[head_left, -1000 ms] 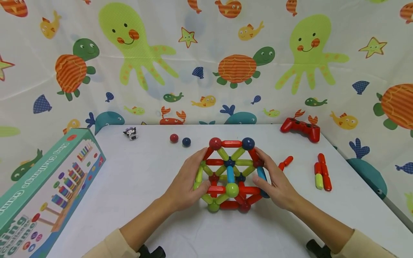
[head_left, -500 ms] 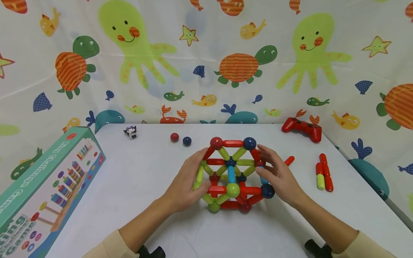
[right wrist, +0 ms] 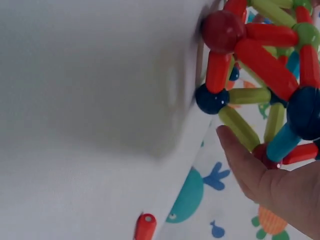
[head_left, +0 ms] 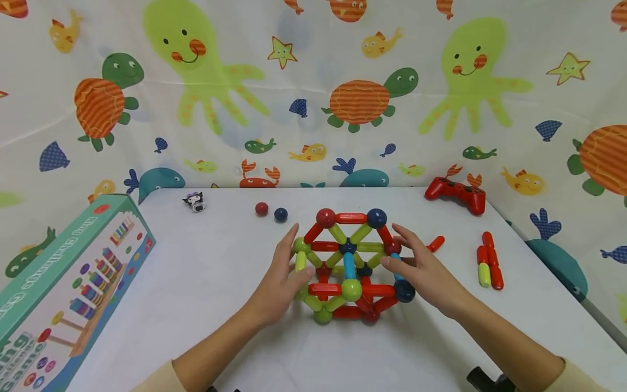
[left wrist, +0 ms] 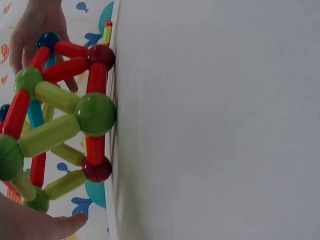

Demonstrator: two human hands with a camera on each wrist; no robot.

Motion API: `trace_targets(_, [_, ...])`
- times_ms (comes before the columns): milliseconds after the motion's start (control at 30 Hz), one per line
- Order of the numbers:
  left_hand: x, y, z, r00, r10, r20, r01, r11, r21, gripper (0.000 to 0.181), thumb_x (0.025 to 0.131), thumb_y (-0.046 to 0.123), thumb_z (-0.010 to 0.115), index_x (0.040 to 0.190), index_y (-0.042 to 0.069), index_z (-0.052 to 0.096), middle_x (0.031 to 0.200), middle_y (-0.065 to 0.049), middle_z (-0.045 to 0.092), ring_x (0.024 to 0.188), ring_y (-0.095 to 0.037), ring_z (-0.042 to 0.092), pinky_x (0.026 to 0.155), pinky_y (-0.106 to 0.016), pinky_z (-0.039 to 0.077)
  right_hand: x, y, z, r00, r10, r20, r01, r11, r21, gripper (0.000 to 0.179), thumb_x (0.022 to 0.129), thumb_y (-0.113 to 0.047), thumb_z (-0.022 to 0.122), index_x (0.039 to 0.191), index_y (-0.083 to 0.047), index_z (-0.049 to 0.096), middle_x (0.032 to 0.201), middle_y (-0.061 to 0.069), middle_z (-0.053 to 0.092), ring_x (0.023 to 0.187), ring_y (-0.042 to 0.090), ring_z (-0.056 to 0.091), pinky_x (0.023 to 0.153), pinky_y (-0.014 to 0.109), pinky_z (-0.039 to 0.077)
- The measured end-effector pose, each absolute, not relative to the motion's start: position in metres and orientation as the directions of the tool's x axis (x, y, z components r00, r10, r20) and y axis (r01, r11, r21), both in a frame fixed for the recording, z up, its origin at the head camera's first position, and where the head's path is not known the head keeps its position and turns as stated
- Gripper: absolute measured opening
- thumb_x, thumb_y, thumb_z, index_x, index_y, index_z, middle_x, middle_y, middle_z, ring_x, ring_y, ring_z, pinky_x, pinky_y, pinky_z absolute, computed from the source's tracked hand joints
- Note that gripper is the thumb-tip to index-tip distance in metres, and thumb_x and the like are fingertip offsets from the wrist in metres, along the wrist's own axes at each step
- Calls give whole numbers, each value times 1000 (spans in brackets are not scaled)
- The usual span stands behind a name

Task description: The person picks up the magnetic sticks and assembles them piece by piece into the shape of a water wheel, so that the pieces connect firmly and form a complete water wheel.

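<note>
A ball-and-stick construction toy model [head_left: 351, 290] stands on the white table, built of red, navy and green balls joined by red, yellow-green and light-blue rods. My left hand [head_left: 274, 291] is at its left side, fingers straight, the thumb in front of a yellow-green rod. On the other side my right hand [head_left: 433, 277] has its fingers extended near a red ball and a blue rod. Whether either hand touches the model, I cannot tell. In the right wrist view the fingers [right wrist: 245, 167] lie beside the model's lower balls, uncurled.
Loose red rods [head_left: 495, 267] and a red-and-green one [head_left: 483, 267] lie to the right, below a red game controller [head_left: 455, 195]. A red ball [head_left: 262, 209], a navy ball [head_left: 281, 214] and a small figurine [head_left: 195, 202] sit at the back. A game box [head_left: 83, 283] stands left.
My right hand has loosened and drawn back from the model's right side, uncovering a navy ball. Then my left fingers have moved away from the left side, uncovering a green ball. The model stays put.
</note>
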State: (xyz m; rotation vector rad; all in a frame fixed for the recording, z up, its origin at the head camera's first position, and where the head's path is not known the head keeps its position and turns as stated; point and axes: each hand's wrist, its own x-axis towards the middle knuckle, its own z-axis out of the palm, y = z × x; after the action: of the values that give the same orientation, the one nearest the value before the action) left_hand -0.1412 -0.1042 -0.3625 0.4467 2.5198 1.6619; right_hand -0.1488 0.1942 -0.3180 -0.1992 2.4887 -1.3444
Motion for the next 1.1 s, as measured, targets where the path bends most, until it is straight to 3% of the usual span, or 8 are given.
trace_targets(200, [-136, -100, -350, -953, 253, -166, -151, 76, 986, 72, 106, 47, 37, 167, 29, 4, 174, -9, 7, 159, -43, 13, 120, -71, 25, -149, 187, -316, -894, -246, -374, 277, 353, -894, 88, 104, -56, 47, 167, -23, -5, 171, 23, 11, 149, 50, 35, 110, 65, 45])
trace_targets(300, [-135, -97, -346, -945, 239, -223, -242, -51, 969, 72, 105, 51, 35, 167, 28, 7, 174, -12, 9, 155, -48, 22, 118, -69, 31, -149, 185, -316, -872, -257, -416, 366, 219, -904, 87, 103, -63, 41, 167, -26, -6, 172, 21, 8, 149, 52, 33, 111, 62, 45])
trace_targets(533, [-134, -86, -350, -957, 203, -205, -231, -117, 966, 72, 106, 48, 36, 167, 26, 3, 174, -12, 5, 155, -49, 21, 120, -66, 31, -149, 178, -321, -888, -245, -389, 372, 113, -921, 82, 105, -58, 41, 167, -25, -1, 170, 18, 15, 148, 50, 37, 106, 53, 53])
trace_targets(800, [-135, -79, -351, -971, 142, -193, -203, -62, 977, 77, 102, 34, 47, 166, 25, 5, 172, -11, 12, 154, -44, 27, 118, -64, 35, -151, 172, -322, -904, -208, -374, 353, 132, -926, 80, 106, -40, 49, 167, -27, -1, 169, 19, 16, 145, 46, 43, 105, 48, 55])
trace_targets(967, [-141, -80, -353, -976, 141, -163, -168, -20, 986, 85, 97, 25, 54, 166, 24, 5, 170, -12, 20, 155, -38, 25, 116, -60, 40, -156, 170, -325, -921, -196, -338, 311, 155, -938, 83, 103, -28, 54, 167, -26, 2, 165, 20, 24, 142, 42, 47, 104, 44, 55])
trace_targets(1100, [-149, -82, -355, -977, 142, -156, -161, -19, 987, 86, 96, 23, 55, 166, 23, 5, 170, -11, 21, 156, -35, 22, 116, -58, 42, -164, 168, -327, -925, -201, -322, 286, 185, -940, 87, 100, -25, 56, 167, -26, -1, 165, 22, 25, 142, 42, 45, 106, 47, 53])
